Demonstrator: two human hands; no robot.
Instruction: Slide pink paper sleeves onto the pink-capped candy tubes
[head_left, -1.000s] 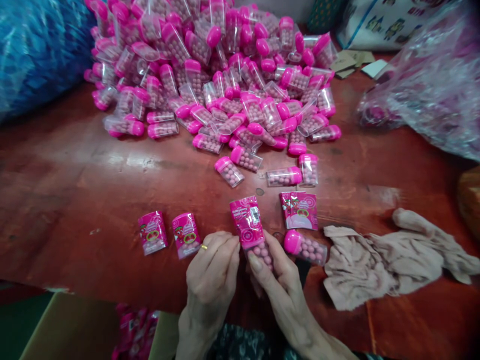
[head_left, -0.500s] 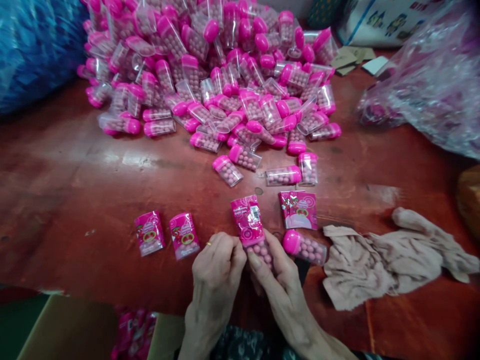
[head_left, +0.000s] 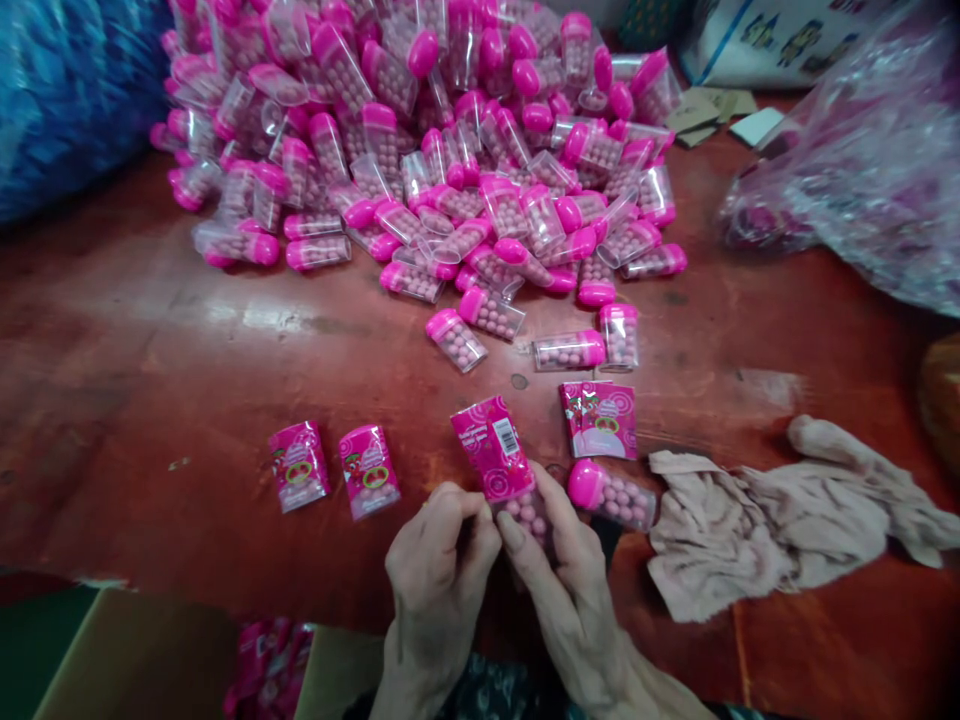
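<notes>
My right hand (head_left: 566, 570) is closed around a clear candy container (head_left: 529, 515) filled with pink balls. A shiny pink printed sleeve (head_left: 495, 445) with a barcode covers the container's upper part and sticks up beyond it. My left hand (head_left: 442, 560) is closed, its thumb and fingertips pinching at the sleeve's lower left edge. Beside my right hand lies a candy container without a sleeve (head_left: 615, 495), pink cap to the left. Just behind that one is a small stack of flat printed sleeves (head_left: 600, 420). Two sleeved containers (head_left: 298, 466) lie to the left of my hands.
A large heap of pink-capped containers (head_left: 450, 160) covers the back of the red-brown table (head_left: 150, 370). A blue bag (head_left: 67, 100) stands back left, a clear plastic bag (head_left: 862, 190) back right. A crumpled beige cloth (head_left: 757, 530) lies at right; pink packaging (head_left: 266, 665) shows below the table edge.
The sleeve has slid lower on the container and tilts more to the left, with its barcode facing up more fully. My left fingertips have moved slightly down along its edge.
</notes>
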